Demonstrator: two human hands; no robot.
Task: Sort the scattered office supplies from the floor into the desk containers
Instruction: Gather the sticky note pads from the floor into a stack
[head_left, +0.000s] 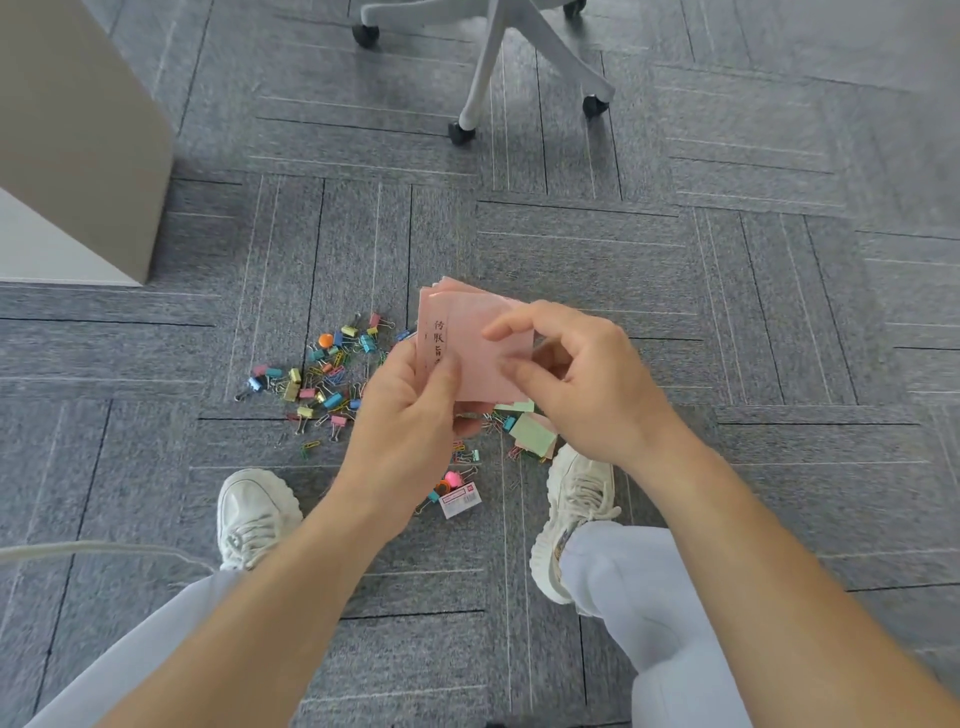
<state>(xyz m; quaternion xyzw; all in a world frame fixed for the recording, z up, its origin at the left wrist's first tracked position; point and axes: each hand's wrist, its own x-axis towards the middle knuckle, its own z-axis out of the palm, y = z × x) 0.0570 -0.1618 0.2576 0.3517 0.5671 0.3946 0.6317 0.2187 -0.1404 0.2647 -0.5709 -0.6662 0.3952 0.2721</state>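
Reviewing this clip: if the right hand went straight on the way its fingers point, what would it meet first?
The right hand would first press into the stack of pink paper notes that its fingertips touch; just beyond, probably, is the thumb of the left hand, which grips that stack.

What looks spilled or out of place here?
Colourful clips lie spilled across the carpet, with green notes and a small white box among them. The pink notes held by the left hand and right hand sit unevenly stacked.

Bright, even daylight with soft faint shadows, sharp centre, wide-angle bending at the edges.
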